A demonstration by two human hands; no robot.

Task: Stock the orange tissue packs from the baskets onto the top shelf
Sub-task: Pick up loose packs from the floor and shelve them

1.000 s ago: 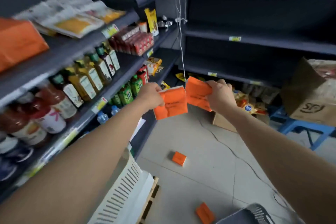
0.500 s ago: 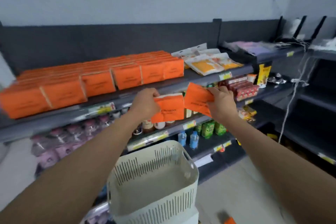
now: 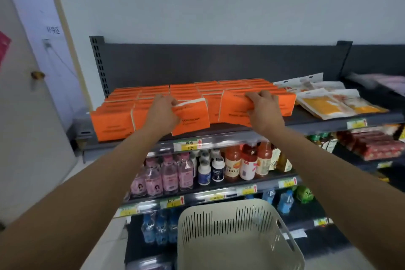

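Note:
Rows of orange tissue packs fill the left and middle of the dark top shelf. My left hand grips one orange pack by its left end, tilted at the shelf's front edge. My right hand holds a second orange pack by its top edge, standing it against the front row. A cream slotted basket sits below my arms, and the part of its inside that shows holds nothing.
Yellow and white snack pouches lie on the top shelf right of the packs. Bottles of juice and pink drinks line the shelf below, water bottles lower down. A pale door stands at the left.
Both hands rose from mid-air in front of the shelves up to the top shelf's front edge, each carrying its orange pack. My view turned left to face the shelving.

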